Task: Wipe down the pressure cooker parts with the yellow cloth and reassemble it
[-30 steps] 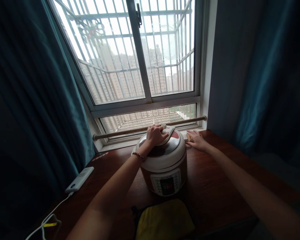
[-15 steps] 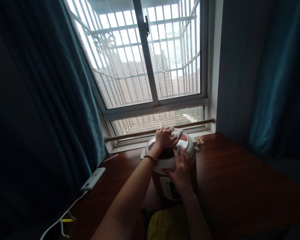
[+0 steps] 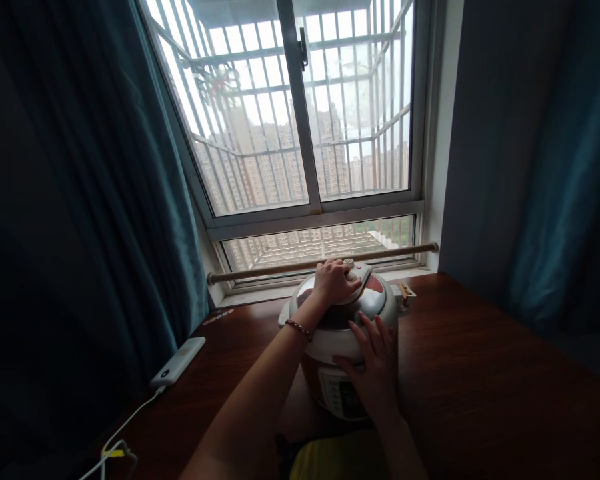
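A white and reddish-brown electric cooker (image 3: 325, 347) with a shiny domed lid stands on the brown wooden table (image 3: 460, 347). On top of the lid, my left hand (image 3: 334, 281) is closed round the lid handle (image 3: 363, 275); a beaded bracelet (image 3: 298, 327) circles that wrist. My right hand (image 3: 375, 357) rests with spread fingers on the front right of the cooker, its fingertips at the lid's rim. Part of the control panel on the cooker's front shows beside the right hand, which covers the rest.
A white power strip (image 3: 179, 362) with a white cable (image 3: 133, 415) lies at the left table edge, by a blue curtain (image 3: 175, 267). Behind the cooker, a rod (image 3: 275, 265) crosses the low part of the window. Yellow cloth (image 3: 337, 460) shows at the bottom.
The camera view has shifted slightly. The cooker appears a little lower and nearer, with its lid handle turned slightly. Both hands remain on it, the right hand a little lower and further right in view.
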Motion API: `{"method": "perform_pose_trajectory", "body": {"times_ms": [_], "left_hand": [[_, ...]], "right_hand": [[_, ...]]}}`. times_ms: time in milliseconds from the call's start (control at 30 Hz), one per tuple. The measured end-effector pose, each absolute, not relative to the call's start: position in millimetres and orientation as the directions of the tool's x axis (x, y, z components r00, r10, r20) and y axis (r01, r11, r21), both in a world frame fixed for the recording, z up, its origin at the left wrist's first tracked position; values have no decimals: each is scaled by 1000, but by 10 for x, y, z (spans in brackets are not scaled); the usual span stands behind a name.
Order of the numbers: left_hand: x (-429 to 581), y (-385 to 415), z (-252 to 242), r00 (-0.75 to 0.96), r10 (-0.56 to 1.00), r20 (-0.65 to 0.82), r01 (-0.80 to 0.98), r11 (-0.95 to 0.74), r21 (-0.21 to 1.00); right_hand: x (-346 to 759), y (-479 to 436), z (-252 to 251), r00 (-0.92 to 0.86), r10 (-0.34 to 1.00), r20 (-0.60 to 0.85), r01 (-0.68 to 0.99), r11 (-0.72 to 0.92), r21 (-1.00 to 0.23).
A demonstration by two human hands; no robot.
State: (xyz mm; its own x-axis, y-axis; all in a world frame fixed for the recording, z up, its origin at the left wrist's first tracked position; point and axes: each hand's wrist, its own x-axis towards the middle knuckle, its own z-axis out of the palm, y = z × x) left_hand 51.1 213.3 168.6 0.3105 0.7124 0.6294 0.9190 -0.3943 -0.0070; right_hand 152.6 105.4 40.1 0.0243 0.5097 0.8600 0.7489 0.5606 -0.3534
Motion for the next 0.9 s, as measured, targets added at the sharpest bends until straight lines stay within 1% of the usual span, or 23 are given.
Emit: {"method": "perform_pose_trajectory", "body": {"times_ms": [167,267,400,500,567,667,900], "left_hand": [[522,2132,1694,295,729,618,926,-378,3],[529,2135,1700,286,729,622,929,-370,6],[527,2147,1698,293,718,631,926,-376,-2],[517,2156,1696,295,720,628,927,-376,-4],[510,2162,1697,298,723,624,925,-379,-3],[507,2173,1697,301,721,624,923,-385,0],[538,2166,1670,281,706,650,935,-353,-20]], "right_hand": [[1515,994,459,27,546,838,719,571,-395],[1487,961,467,76,572,817,677,572,-463],[1418,961,428,260,599,758,582,529,-618],[1382,983,402,421,605,675,494,471,-731],[1375,995,399,474,618,627,438,452,-777],[1380,998,404,478,636,605,407,450,-795],[1373,980,414,477,639,603,406,448,-796]]}}
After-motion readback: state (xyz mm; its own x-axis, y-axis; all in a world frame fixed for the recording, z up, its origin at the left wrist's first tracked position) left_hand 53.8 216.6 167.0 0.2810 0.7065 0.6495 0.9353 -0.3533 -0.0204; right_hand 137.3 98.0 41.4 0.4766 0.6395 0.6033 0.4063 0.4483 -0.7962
